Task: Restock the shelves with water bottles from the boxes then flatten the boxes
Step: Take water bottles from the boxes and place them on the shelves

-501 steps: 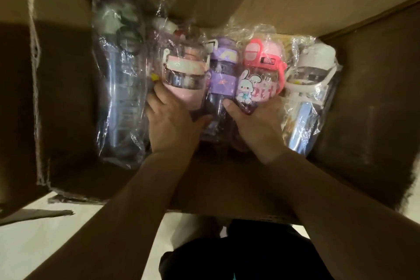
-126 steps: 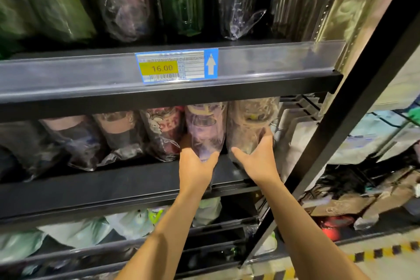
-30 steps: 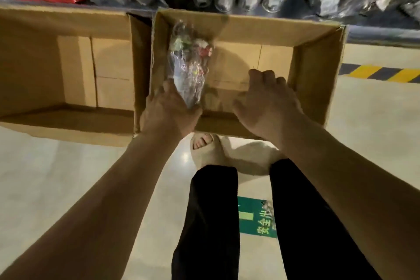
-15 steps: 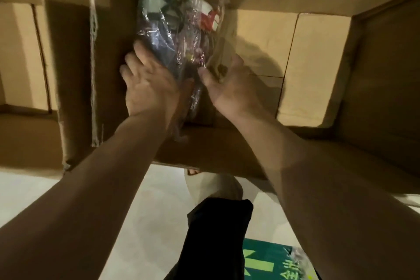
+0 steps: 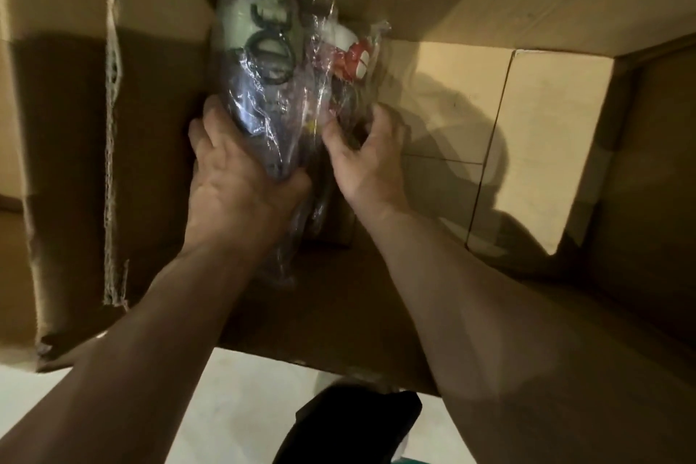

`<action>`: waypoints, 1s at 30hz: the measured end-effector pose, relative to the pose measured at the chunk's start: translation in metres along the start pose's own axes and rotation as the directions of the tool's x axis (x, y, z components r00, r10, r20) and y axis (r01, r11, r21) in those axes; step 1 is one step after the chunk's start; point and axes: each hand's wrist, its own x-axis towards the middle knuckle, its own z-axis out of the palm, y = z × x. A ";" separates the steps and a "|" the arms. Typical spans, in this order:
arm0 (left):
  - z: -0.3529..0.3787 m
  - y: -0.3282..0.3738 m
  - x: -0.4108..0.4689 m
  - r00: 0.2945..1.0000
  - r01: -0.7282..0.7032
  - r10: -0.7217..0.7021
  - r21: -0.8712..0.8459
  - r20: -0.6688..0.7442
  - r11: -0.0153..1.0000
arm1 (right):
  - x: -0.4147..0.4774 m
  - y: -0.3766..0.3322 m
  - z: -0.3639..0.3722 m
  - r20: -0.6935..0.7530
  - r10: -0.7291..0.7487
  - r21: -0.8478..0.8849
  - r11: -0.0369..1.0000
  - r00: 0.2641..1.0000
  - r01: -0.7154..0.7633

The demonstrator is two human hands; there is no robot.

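Head view: two plastic-wrapped bottles sit side by side at the left of one open cardboard box (image 5: 527, 117), lids pointing away from the person. The left hand (image 5: 233, 177) clamps the green-lid bottle (image 5: 263, 60) low on its dark body, fingers behind and thumb across the front. The right hand (image 5: 369, 162) curls on the white-lid bottle (image 5: 346, 49) just beside it, thumb on its left and fingers on its right. The box's floor is lit on the right and shadowed near the arms. The box stands on a pale floor (image 5: 244, 407), beside one dark trouser leg (image 5: 350, 426).
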 end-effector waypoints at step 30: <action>-0.010 0.015 -0.016 0.999 0.034 -0.026 -0.240 0.034 0.970 | -0.016 0.012 -0.059 -0.095 0.098 -0.215 0.970 0.991 -0.116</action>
